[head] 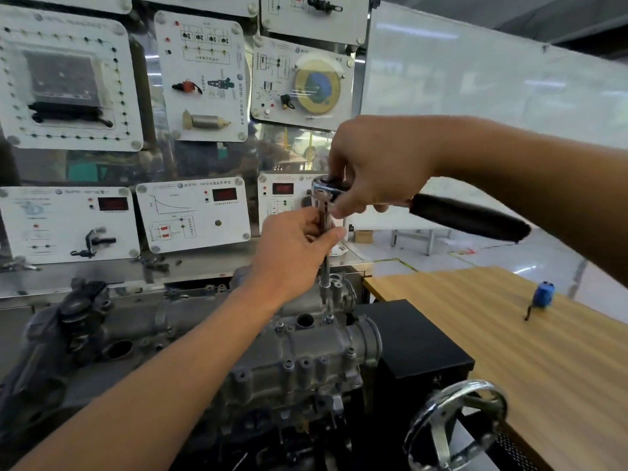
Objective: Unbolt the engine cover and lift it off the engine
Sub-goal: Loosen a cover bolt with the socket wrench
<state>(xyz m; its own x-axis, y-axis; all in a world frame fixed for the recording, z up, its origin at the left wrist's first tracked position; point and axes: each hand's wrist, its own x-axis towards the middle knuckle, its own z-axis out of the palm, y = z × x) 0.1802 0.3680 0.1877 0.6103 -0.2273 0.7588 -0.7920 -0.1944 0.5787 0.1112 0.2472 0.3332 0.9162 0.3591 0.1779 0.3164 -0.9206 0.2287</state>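
Note:
The grey metal engine cover (pixel 299 348) lies on the engine at centre, with bolts along its edges. A ratchet wrench stands over its far end: chrome head (pixel 326 188), black handle (pixel 469 215) pointing right, long extension bar (pixel 325 270) running down to a bolt on the cover. My right hand (pixel 377 164) grips the ratchet head from above. My left hand (pixel 295 246) pinches the extension bar just below the head.
A black box (pixel 414 341) and a chrome handwheel (pixel 455 423) sit right of the engine. A wooden table (pixel 509 334) at right carries a small blue object (pixel 543 294). Training panels (pixel 193 215) stand behind the engine.

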